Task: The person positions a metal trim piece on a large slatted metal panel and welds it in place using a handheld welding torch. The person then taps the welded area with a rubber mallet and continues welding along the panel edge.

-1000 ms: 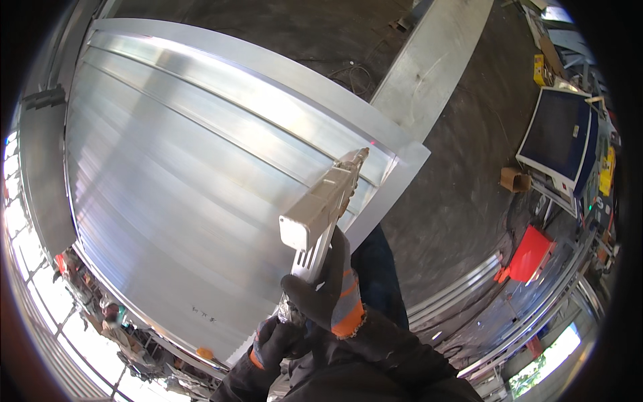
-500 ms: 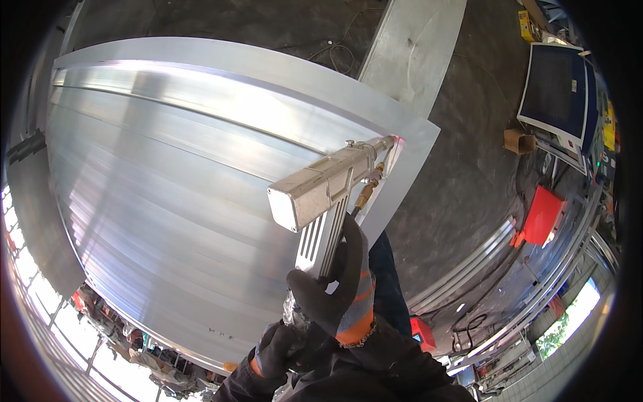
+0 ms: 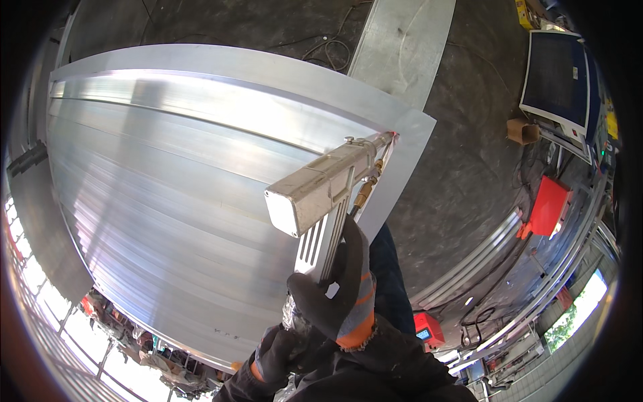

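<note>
Head: nozzle point(image 3: 384, 139) at frame corner point(image 3: 416, 124)

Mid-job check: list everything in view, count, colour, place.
Framed metal panel: 1, silver, left to centre
Handheld tool: 1, silver, over panel
Flat metal strip: 1, grey, beyond panel
Cable: at least 1, dark, floor beyond panel
Cabinet-like unit: 1, dark blue and white, upper right
Cardboard box: 1, brown, below unit
Angular object: 1, red, right
Small screened box: 1, red, lower right
Metal bars: several, silver, lower right
Clutter: uncountable, mixed colours, lower left
Right hand: 1, black and orange glove, around tool handle
Left hand: 1, similar glove, below right hand
</note>
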Motion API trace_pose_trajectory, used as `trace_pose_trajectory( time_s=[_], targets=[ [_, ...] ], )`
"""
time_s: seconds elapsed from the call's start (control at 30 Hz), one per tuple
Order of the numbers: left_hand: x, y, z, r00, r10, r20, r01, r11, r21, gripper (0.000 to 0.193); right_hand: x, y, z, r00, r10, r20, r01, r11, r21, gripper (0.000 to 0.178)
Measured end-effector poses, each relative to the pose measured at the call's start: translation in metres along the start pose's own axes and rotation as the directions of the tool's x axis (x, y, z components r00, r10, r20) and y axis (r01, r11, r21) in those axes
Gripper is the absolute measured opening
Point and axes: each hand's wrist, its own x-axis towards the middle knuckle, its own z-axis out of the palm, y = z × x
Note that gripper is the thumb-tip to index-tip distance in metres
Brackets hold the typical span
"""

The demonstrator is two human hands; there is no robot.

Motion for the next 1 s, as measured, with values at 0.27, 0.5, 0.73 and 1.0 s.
trace_pose_trajectory(
  time_s=[0.27, 0.5, 0.73, 1.0],
  targets=[
    [-0.002, 0.009, -0.001, 1.000, -0.003, -0.015, 0.005, 0.986, 0.167, 0.041, -0.003, 0.003, 0.001, 1.000, -0.011, -0.010, 0.011, 1.000, 0.010, 0.092],
    [-0.005, 0.004, -0.015, 1.000, -0.025, -0.013, 0.028, 0.921, 0.388, 0.021, -0.004, 0.004, 0.001, 0.999, 0.035, -0.015, -0.035, 0.999, -0.002, 0.090],
    [-0.007, -0.001, -0.022, 1.000, -0.015, -0.004, 0.015, 0.883, 0.468, 0.024, -0.003, 0.004, 0.003, 0.999, 0.046, -0.016, -0.045, 0.999, 0.024, 0.089],
    [-0.007, -0.013, -0.033, 0.999, 0.020, 0.051, -0.042, 0.881, 0.471, 0.030, -0.007, -0.001, 0.006, 0.985, 0.174, -0.005, -0.173, 0.981, 0.087, 0.095]
  ],
)
